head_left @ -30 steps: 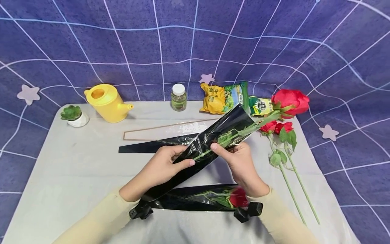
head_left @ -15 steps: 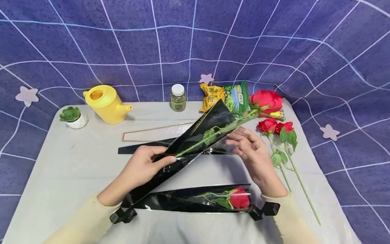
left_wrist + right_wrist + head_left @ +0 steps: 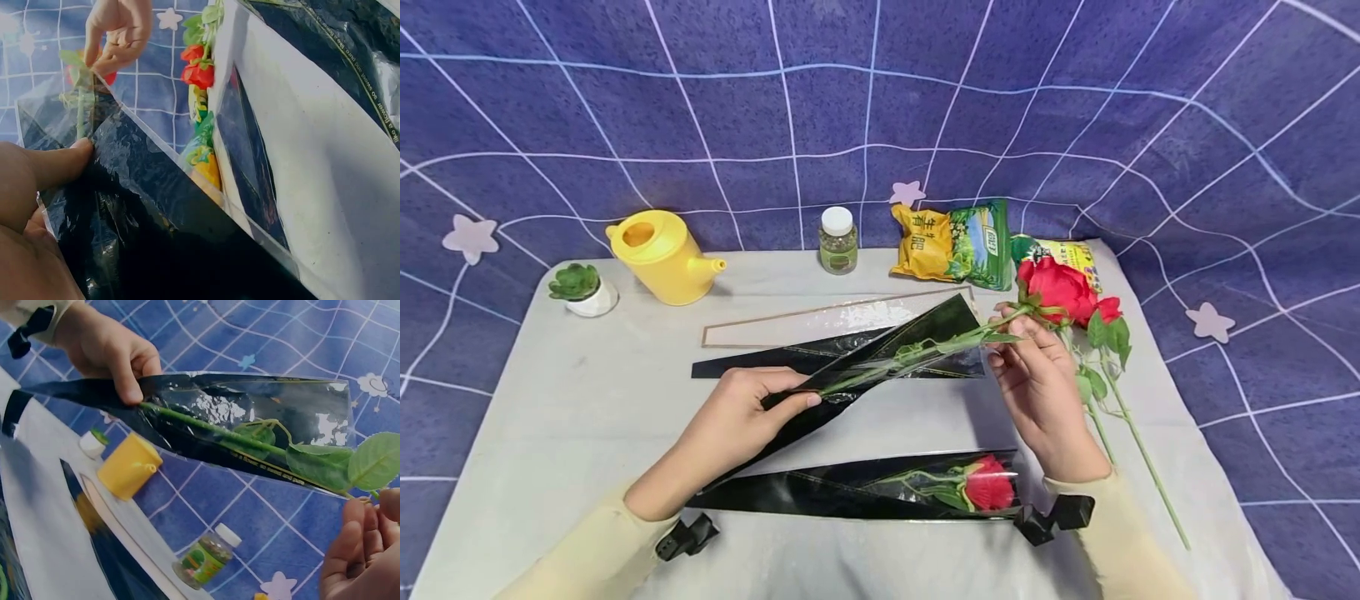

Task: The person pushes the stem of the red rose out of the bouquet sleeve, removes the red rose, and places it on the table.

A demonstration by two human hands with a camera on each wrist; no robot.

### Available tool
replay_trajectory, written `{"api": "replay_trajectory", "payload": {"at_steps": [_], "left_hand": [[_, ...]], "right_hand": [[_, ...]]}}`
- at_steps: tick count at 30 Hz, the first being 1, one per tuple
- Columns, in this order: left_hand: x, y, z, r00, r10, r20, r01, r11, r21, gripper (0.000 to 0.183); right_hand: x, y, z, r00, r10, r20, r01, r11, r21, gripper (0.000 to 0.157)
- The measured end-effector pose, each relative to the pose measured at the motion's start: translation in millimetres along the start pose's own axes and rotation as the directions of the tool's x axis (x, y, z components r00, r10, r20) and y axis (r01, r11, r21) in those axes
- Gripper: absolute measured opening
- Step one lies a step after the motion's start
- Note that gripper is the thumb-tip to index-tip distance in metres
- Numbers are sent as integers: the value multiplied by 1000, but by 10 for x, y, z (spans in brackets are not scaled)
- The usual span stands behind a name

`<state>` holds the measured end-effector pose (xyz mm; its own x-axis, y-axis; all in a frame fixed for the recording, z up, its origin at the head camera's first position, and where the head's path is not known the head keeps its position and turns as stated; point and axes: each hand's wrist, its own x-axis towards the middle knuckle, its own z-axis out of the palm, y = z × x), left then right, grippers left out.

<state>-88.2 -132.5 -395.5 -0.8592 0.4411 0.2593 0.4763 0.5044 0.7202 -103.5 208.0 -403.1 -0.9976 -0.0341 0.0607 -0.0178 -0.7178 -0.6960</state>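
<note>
My left hand [image 3: 748, 412] grips a black-and-clear flower sleeve [image 3: 206, 419], thumb on top, pressing over the green stem inside. The sleeve slants up to the right above the table. From its wide mouth sticks out a red artificial rose [image 3: 1056, 292], its leaves [image 3: 319, 465] partly under the clear film. My right hand [image 3: 1037, 375] is at the mouth, fingertips pinching the stem just below the bloom. In the left wrist view, the left thumb [image 3: 65, 165] lies across the film, and the bloom is mostly hidden behind the right fingers.
A sleeved rose [image 3: 988, 483] lies at the table's front. Behind are flat sleeves [image 3: 760, 362], a yellow watering can [image 3: 662, 258], a potted succulent [image 3: 580, 287], a jar [image 3: 838, 242] and fertilizer bags [image 3: 955, 246]. Loose rose stems [image 3: 1142, 458] lie at right.
The right hand let go of the sleeve, moved right and took hold of the stem under the bloom. The left hand shifted left with the sleeve; the bloom came lower and nearer the mouth.
</note>
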Motion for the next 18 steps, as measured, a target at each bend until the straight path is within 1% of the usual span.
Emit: {"api": "replay_trajectory", "payload": {"at_steps": [3, 6, 8, 11, 13, 14, 18], "left_hand": [[2, 2, 7, 1000, 3, 8, -3, 1000, 3, 5], [-11, -8, 12, 1000, -8, 25, 8, 1000, 1, 6], [-14, -11, 16, 998, -20, 58, 20, 1000, -9, 3], [-19, -9, 11, 994, -28, 110, 32, 999, -31, 15], [-22, -17, -5, 990, -28, 139, 34, 998, -45, 22], [-24, -25, -15, 989, -21, 145, 28, 999, -46, 22], [-35, -79, -72, 985, 23, 169, -17, 999, -36, 15]], "right_hand": [[-12, 16, 11, 1000, -12, -11, 13, 999, 39, 13], [-10, 36, 5, 1000, -27, -8, 27, 996, 83, 17], [-7, 43, -2, 999, -44, -9, 44, 992, 117, 17], [10, 27, -19, 997, -72, -31, 76, 982, 172, 15], [32, -12, -32, 994, -95, -48, 103, 969, 223, 13], [44, -42, -41, 992, -109, -62, 121, 966, 229, 12], [90, -222, -98, 981, -166, -98, 186, 948, 257, 10]]}}
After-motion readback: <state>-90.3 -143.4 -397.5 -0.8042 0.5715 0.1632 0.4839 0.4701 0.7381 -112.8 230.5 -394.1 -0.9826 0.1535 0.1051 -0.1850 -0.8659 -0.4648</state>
